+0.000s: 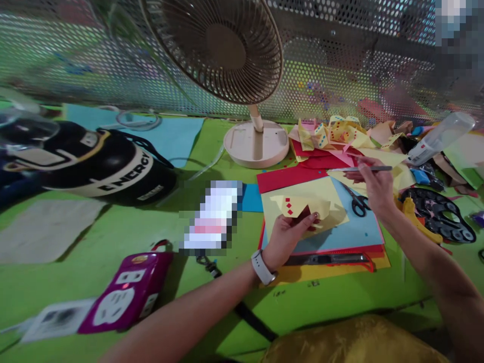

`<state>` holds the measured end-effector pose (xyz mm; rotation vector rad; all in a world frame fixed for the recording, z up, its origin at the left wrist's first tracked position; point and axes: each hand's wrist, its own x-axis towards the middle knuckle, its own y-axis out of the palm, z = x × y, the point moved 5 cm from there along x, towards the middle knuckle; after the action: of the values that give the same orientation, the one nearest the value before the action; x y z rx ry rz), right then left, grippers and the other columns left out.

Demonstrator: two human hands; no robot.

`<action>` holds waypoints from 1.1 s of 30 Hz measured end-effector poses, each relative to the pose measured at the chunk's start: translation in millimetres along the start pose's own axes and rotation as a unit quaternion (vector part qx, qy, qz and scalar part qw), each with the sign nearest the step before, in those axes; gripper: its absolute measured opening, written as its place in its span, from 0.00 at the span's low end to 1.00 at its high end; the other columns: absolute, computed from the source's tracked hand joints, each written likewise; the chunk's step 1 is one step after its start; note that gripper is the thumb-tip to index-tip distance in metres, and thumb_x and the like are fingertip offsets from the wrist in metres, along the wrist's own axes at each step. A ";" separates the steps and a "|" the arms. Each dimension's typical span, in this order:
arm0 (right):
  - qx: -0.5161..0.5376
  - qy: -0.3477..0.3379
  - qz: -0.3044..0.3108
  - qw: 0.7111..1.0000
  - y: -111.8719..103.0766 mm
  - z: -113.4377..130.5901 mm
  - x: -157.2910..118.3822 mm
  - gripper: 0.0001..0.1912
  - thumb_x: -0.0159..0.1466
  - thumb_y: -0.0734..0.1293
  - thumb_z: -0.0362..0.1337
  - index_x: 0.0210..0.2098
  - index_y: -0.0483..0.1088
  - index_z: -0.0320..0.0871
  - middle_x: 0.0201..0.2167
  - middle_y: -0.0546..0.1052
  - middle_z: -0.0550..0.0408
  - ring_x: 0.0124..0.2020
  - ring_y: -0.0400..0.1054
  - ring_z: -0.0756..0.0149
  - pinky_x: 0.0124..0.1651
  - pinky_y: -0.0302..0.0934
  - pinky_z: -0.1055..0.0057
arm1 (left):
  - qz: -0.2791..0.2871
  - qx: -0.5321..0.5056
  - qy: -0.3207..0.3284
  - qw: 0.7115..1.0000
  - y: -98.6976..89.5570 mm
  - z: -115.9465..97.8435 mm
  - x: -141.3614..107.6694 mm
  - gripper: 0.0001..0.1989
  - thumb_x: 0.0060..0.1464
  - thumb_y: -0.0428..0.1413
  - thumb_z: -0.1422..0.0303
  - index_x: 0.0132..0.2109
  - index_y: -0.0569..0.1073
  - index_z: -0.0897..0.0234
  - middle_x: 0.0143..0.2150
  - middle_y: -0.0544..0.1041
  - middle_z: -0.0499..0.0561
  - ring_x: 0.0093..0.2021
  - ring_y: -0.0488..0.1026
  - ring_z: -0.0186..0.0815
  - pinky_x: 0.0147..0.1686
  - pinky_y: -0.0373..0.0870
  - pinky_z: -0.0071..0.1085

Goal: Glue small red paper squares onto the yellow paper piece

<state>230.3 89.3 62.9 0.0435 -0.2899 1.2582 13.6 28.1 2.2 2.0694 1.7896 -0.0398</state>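
A yellow paper piece point(300, 204) bearing red squares point(289, 205) was pinched in the left hand point(289, 234), above stacked sheets point(353, 239) near the front edge of the table point(340, 292). A slim metal tool point(383, 168) was gripped in the right hand point(374, 186). Squares were apparently being placed; a steady approach of the tool's tip seemed called for.
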 end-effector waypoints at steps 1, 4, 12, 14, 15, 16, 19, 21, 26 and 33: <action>0.008 0.002 -0.006 1.000 -6.1 4.8 -9.9 0.16 0.62 0.66 0.48 0.45 0.69 0.47 0.26 0.80 0.56 0.28 0.77 0.61 0.29 0.70 0.68 | -0.001 0.000 0.003 1.000 -0.5 0.4 0.2 0.16 0.42 0.67 0.59 0.33 0.81 0.69 0.32 0.83 0.56 0.33 0.80 0.41 0.34 0.79 0.34; 0.000 0.009 -0.005 1.000 -12.8 14.5 -39.5 0.13 0.62 0.66 0.47 0.43 0.69 0.49 0.26 0.80 0.56 0.25 0.77 0.63 0.28 0.71 0.68 | -0.003 0.006 0.013 1.000 -1.5 0.8 0.2 0.16 0.43 0.66 0.59 0.34 0.80 0.68 0.32 0.83 0.56 0.33 0.80 0.41 0.33 0.78 0.34; -0.022 -0.032 0.027 0.999 3.2 36.8 -65.1 0.10 0.61 0.68 0.48 0.36 0.71 0.49 0.31 0.81 0.54 0.27 0.77 0.65 0.28 0.72 0.68 | -0.001 0.006 0.017 1.000 -1.7 -0.1 -0.5 0.14 0.43 0.67 0.61 0.34 0.80 0.68 0.32 0.83 0.55 0.32 0.80 0.40 0.32 0.79 0.33; -0.018 -0.037 0.030 0.999 4.7 38.7 -66.1 0.10 0.61 0.68 0.47 0.36 0.71 0.49 0.29 0.81 0.54 0.26 0.77 0.65 0.28 0.72 0.68 | -0.004 -0.003 0.018 1.000 -1.8 0.1 -0.8 0.15 0.42 0.67 0.61 0.35 0.80 0.67 0.32 0.83 0.54 0.32 0.80 0.40 0.31 0.79 0.33; -0.016 -0.035 0.033 0.999 5.3 38.6 -66.8 0.10 0.61 0.68 0.47 0.36 0.71 0.49 0.28 0.81 0.55 0.26 0.77 0.65 0.28 0.72 0.68 | -0.006 -0.008 0.020 1.000 -1.8 0.1 -1.0 0.15 0.42 0.67 0.62 0.36 0.79 0.67 0.32 0.83 0.54 0.32 0.80 0.40 0.31 0.79 0.33; -0.013 -0.033 0.035 0.999 5.9 38.1 -67.6 0.09 0.61 0.68 0.47 0.36 0.71 0.49 0.27 0.81 0.55 0.25 0.77 0.65 0.28 0.72 0.68 | -0.007 -0.012 0.023 1.000 -1.8 0.0 -1.2 0.15 0.43 0.67 0.62 0.37 0.79 0.67 0.32 0.83 0.53 0.33 0.80 0.40 0.31 0.79 0.32; -0.008 -0.028 0.038 0.999 7.4 35.9 -69.8 0.09 0.62 0.68 0.46 0.37 0.71 0.48 0.25 0.80 0.56 0.24 0.77 0.64 0.28 0.72 0.68 | -0.002 -0.010 0.033 0.999 -1.1 -0.8 -1.8 0.15 0.44 0.67 0.62 0.37 0.78 0.67 0.32 0.83 0.54 0.34 0.80 0.41 0.31 0.79 0.32; -0.006 -0.029 0.039 0.999 8.2 35.3 -70.7 0.09 0.62 0.68 0.46 0.37 0.71 0.48 0.25 0.80 0.56 0.25 0.77 0.64 0.28 0.72 0.69 | 0.001 -0.004 0.036 0.999 -0.7 -1.4 -2.0 0.15 0.45 0.66 0.62 0.37 0.78 0.68 0.33 0.83 0.55 0.34 0.81 0.42 0.31 0.79 0.33; -0.017 -0.046 0.037 0.998 8.4 36.9 -71.1 0.08 0.62 0.67 0.44 0.37 0.71 0.48 0.25 0.81 0.56 0.25 0.77 0.65 0.28 0.73 0.70 | 0.004 -0.004 0.037 0.999 -1.0 -1.2 -1.4 0.15 0.45 0.66 0.62 0.37 0.78 0.68 0.33 0.82 0.54 0.35 0.80 0.41 0.30 0.79 0.32; -0.007 -0.065 0.037 0.997 7.0 35.3 -72.8 0.08 0.63 0.68 0.42 0.38 0.71 0.45 0.26 0.81 0.57 0.26 0.78 0.65 0.29 0.72 0.71 | 0.009 -0.033 0.036 0.999 -0.3 1.3 -0.9 0.14 0.45 0.67 0.64 0.37 0.78 0.67 0.32 0.82 0.52 0.33 0.80 0.39 0.30 0.79 0.30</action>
<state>196.8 17.0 78.5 0.1033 -0.4154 1.3288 13.5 26.9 1.1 2.0636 1.7897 0.0995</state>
